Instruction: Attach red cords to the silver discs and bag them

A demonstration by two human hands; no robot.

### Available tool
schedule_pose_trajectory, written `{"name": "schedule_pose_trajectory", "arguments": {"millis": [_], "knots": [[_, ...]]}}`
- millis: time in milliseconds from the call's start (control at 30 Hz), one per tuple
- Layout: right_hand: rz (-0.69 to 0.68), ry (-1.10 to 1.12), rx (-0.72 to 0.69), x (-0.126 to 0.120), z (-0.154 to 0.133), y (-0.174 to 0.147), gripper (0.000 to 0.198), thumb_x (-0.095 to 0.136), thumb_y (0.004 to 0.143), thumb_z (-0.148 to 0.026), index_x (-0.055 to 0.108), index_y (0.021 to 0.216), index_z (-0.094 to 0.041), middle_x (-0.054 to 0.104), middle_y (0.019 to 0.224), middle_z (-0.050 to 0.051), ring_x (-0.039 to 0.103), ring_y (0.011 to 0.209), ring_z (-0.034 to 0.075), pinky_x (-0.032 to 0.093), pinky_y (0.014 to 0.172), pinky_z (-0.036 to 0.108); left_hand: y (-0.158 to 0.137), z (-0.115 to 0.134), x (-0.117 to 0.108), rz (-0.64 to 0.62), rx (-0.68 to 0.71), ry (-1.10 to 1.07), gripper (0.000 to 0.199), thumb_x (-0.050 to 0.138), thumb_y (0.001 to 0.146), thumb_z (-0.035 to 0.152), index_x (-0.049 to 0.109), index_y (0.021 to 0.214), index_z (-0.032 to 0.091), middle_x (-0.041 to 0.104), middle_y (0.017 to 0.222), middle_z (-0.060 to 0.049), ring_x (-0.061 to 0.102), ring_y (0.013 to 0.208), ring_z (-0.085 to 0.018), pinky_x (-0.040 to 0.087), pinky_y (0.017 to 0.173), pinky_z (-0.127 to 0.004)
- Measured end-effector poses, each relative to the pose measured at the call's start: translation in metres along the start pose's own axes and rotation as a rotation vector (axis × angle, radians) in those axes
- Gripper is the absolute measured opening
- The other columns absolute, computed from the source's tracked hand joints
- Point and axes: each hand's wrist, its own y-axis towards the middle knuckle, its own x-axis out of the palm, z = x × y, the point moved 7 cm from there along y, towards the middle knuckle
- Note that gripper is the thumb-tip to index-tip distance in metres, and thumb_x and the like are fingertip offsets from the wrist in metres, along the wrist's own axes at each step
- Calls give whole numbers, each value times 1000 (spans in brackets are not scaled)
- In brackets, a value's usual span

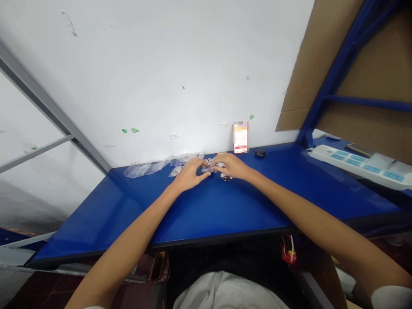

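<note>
Between my two hands, over the blue table [193, 214], is a small clear plastic bag [206, 170]. The thumb and fingers of my left hand [190, 175] are closed on its left side. My right hand [232, 165] pinches it from the right. What is inside the bag is too small to make out. A round white piece with a red mark [176, 171], apparently in clear plastic, lies left of my left hand. Another round piece [226, 177] rests below my right hand, partly covered by it. Flat clear plastic bags [144, 169] lie along the wall to the left.
A phone with a lit screen [240, 137] leans against the white wall [193, 64]. Beside it lies a small black object [260, 153]. A white power strip [360, 165] runs along the right side, near a blue metal frame [328, 81] and cardboard [299, 77].
</note>
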Motion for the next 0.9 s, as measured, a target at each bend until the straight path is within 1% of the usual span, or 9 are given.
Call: {"name": "schedule_pose_trajectory", "arguments": {"millis": [67,133,233,367,467,567,633,700,900], "knots": [[17,37,1,-2,1,0,20,66,105,-37,83,103,-28,81,103,7,69,100,27,51,93,40,0,-2,1,10,-39,-47,34,67,100,49,73,124,25,74,120,-10,67,116,-31,53,101,-45],[27,66,5,-4,1,0,22,66,105,-40,84,104,-28,82,104,7,70,100,27,52,94,42,1,-9,1,35,-117,-141,34,65,102,47,73,127,25,76,118,-9,70,111,-29,55,98,-43],[38,89,10,-6,3,0,23,68,104,-44,85,105,-30,82,107,8,70,101,28,52,96,44,2,-22,4,80,-247,-352,31,70,97,45,74,116,22,79,103,-7,74,98,-25,56,93,-40],[82,65,-35,-7,4,0,22,68,105,-42,85,107,-29,81,106,9,69,102,29,52,96,45,1,-36,5,164,-379,-576,30,81,85,43,75,103,19,80,92,-6,75,90,-24,58,90,-39],[158,18,-43,-10,6,-1,19,68,105,-40,85,108,-30,77,106,9,67,103,29,52,94,44,-2,-42,2,241,-443,-690,31,83,81,39,72,102,19,79,88,-5,74,86,-22,59,86,-37],[208,-26,-18,-12,8,-1,18,69,105,-39,84,109,-30,74,103,9,66,101,28,53,91,43,-3,-43,2,266,-461,-779,34,84,79,35,68,105,18,78,89,-4,72,84,-19,59,81,-34],[222,-34,-20,-12,8,-1,16,70,104,-37,83,109,-28,74,99,8,66,98,27,53,89,42,-2,-41,1,254,-420,-772,32,82,81,33,68,106,18,76,90,-4,72,84,-19,59,80,-33],[239,-32,-39,-13,7,-1,13,71,104,-34,81,106,-27,75,97,7,67,95,26,53,86,41,1,-34,-2,219,-326,-676,30,80,83,30,70,109,19,74,90,-3,70,84,-18,58,81,-33],[213,40,-81,-12,2,-1,9,72,103,-29,81,103,-27,77,102,6,70,97,25,56,88,40,2,-8,-12,151,-56,-166,29,73,96,34,78,123,24,71,109,-8,68,95,-22,59,88,-37]]}}
